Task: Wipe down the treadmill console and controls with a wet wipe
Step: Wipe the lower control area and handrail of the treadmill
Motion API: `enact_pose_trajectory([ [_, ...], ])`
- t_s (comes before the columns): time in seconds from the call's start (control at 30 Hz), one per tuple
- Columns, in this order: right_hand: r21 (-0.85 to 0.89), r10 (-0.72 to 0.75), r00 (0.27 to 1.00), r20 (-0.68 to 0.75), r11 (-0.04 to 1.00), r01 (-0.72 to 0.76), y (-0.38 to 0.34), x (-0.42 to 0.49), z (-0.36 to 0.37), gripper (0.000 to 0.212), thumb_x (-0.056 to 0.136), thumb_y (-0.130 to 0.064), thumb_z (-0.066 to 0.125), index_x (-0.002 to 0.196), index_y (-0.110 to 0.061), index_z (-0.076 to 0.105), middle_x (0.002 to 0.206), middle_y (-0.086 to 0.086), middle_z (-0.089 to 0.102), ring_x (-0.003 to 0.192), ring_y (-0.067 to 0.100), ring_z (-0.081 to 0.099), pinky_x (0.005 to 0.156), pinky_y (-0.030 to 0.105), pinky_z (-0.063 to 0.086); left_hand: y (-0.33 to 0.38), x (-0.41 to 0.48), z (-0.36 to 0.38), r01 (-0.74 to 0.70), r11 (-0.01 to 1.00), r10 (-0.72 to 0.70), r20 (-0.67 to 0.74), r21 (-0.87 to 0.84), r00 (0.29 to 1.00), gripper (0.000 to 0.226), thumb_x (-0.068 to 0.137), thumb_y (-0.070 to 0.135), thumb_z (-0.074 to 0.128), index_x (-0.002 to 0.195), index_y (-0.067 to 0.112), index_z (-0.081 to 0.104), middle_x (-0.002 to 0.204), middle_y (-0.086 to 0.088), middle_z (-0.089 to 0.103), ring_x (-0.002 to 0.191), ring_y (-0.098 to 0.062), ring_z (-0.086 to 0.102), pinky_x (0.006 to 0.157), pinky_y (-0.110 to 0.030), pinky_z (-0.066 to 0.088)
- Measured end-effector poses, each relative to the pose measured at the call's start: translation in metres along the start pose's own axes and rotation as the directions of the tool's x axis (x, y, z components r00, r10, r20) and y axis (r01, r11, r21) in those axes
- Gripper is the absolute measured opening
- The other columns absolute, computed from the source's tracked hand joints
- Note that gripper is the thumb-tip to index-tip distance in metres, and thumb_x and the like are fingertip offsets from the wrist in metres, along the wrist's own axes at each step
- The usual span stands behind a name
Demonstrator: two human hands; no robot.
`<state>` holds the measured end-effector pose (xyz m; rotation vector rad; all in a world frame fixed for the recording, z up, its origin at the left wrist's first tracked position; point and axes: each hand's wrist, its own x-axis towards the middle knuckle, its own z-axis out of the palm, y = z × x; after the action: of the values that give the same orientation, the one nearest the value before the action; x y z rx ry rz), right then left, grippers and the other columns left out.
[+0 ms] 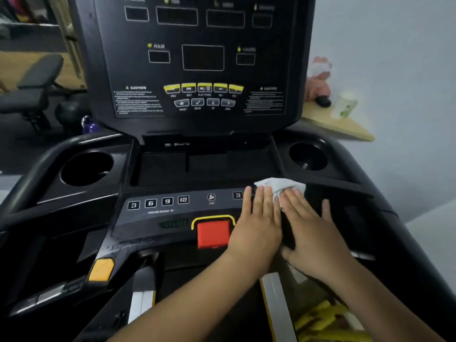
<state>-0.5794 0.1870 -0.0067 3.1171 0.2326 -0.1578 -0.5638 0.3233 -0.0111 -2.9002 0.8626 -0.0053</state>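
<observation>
The black treadmill console (pixel 202 58) rises ahead with dark displays and a row of yellow buttons (pixel 203 88). Below it runs the lower control panel (pixel 158 213) with numbered keys and a red stop button (pixel 213 233). A white wet wipe (pixel 281 185) lies crumpled on the right part of that panel. My left hand (pixel 256 223) lies flat with straight fingers, fingertips at the wipe's left edge. My right hand (pixel 313 228) is flat beside it, fingers straight and pressing on the wipe. The wipe's lower part is hidden under the fingers.
Cup holders sit at the left (pixel 86 166) and right (pixel 308 156) of a shallow tray (pixel 204 166). A wooden shelf (pixel 340 124) at the right carries a wipes pack (pixel 345 104) and a pink toy (pixel 318 80). A weight bench (pixel 34 87) stands at the far left.
</observation>
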Motion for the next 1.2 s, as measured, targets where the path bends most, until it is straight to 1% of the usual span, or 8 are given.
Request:
enact_pose_trajectory([
  [0.23, 0.004, -0.035, 0.999, 0.03, 0.999, 0.035, 0.006, -0.054, 0.025, 0.109, 0.079, -0.055, 0.06, 0.151, -0.025, -0.016, 0.157, -0.005, -0.028, 0.143, 0.012, -0.028, 0.114, 0.05, -0.008, 0.019, -0.032, 0.015, 0.003, 0.999, -0.004, 0.012, 0.036, 1.0, 0.082, 0.103, 0.04, 0.031, 0.144, -0.002, -0.027, 0.136, -0.045, -0.032, 0.125, -0.065, -0.024, 0.102, -0.065, -0.025],
  [0.3, 0.004, -0.035, 0.999, -0.027, 0.999, 0.035, 0.01, -0.044, 0.02, 0.108, 0.076, -0.051, 0.067, 0.154, -0.022, -0.003, 0.161, -0.002, -0.013, 0.147, 0.015, -0.014, 0.115, 0.053, 0.001, 0.018, -0.028, 0.01, 0.012, 0.999, -0.012, 0.014, 0.053, 1.0, 0.082, 0.101, 0.043, 0.032, 0.148, 0.002, -0.022, 0.14, -0.045, -0.028, 0.131, -0.065, -0.017, 0.104, -0.066, -0.023],
  [0.4, 0.015, -0.031, 0.999, -0.021, 0.999, 0.031, 0.004, -0.013, 0.001, 0.098, 0.087, -0.046, 0.056, 0.152, -0.021, -0.013, 0.159, -0.002, -0.021, 0.145, 0.014, -0.02, 0.116, 0.052, -0.01, 0.007, -0.008, -0.001, 0.066, 0.996, -0.069, 0.042, 0.061, 0.997, 0.087, 0.1, 0.046, 0.037, 0.149, 0.002, -0.019, 0.154, -0.037, -0.015, 0.143, -0.054, -0.009, 0.109, -0.067, -0.018],
  [0.6, 0.047, -0.141, 0.99, 0.015, 0.989, 0.14, -0.038, -0.033, 0.011, 0.106, 0.076, -0.047, 0.066, 0.154, -0.021, -0.001, 0.162, 0.001, -0.009, 0.148, 0.018, -0.011, 0.118, 0.051, -0.005, -0.013, -0.059, 0.002, 0.173, 0.983, -0.179, 0.121, 0.061, 0.976, 0.097, 0.097, 0.046, 0.045, 0.137, -0.003, -0.028, 0.149, -0.034, -0.029, 0.133, -0.054, -0.036, 0.098, -0.07, -0.029],
  [0.8, 0.054, -0.219, 0.974, 0.052, 0.975, 0.216, -0.074, 0.024, -0.021, 0.095, 0.087, -0.037, 0.057, 0.153, -0.024, -0.011, 0.16, -0.004, -0.022, 0.145, 0.012, -0.021, 0.116, 0.058, -0.009, -0.057, -0.058, -0.007, 0.311, 0.942, -0.328, 0.135, 0.129, 0.935, 0.087, 0.098, 0.038, 0.043, 0.15, 0.001, -0.016, 0.157, -0.033, -0.013, 0.14, -0.052, -0.024, 0.107, -0.073, -0.014],
  [0.97, -0.005, -0.292, 0.945, 0.144, 0.955, 0.296, -0.114, 0.004, -0.018, 0.102, 0.086, -0.02, 0.06, 0.15, -0.023, -0.019, 0.156, -0.002, -0.03, 0.143, 0.015, -0.027, 0.115, 0.057, -0.015, -0.069, -0.113, -0.014, 0.364, 0.919, -0.386, 0.157, 0.152, 0.909, 0.087, 0.097, 0.031, 0.046, 0.149, 0.006, -0.019, 0.156, -0.032, -0.02, 0.138, -0.051, -0.03, 0.103, -0.074, -0.02],
  [1.1, -0.04, -0.388, 0.911, 0.139, 0.917, 0.396, -0.147, 0.026, -0.023, 0.101, 0.087, -0.031, 0.061, 0.152, -0.023, -0.016, 0.159, 0.0, -0.025, 0.144, 0.017, -0.026, 0.115, 0.06, -0.01, -0.079, -0.118, -0.008, 0.36, 0.933, -0.36, 0.12, 0.026, 0.925, 0.09, 0.096, 0.022, 0.044, 0.145, -0.003, -0.027, 0.157, -0.027, -0.023, 0.142, -0.043, -0.027, 0.113, -0.064, -0.015],
  [1.2, -0.064, -0.427, 0.892, 0.147, 0.896, 0.439, -0.168, 0.015, -0.021, 0.103, 0.085, -0.023, 0.061, 0.151, -0.017, -0.018, 0.158, 0.002, -0.026, 0.144, 0.018, -0.025, 0.115, 0.06, -0.011, -0.102, -0.137, 0.02, 0.404, 0.914, -0.403, 0.044, -0.032, 0.914, 0.104, 0.079, 0.021, 0.07, 0.151, -0.008, 0.001, 0.158, -0.032, 0.003, 0.148, -0.043, -0.001, 0.116, -0.064, 0.002],
])
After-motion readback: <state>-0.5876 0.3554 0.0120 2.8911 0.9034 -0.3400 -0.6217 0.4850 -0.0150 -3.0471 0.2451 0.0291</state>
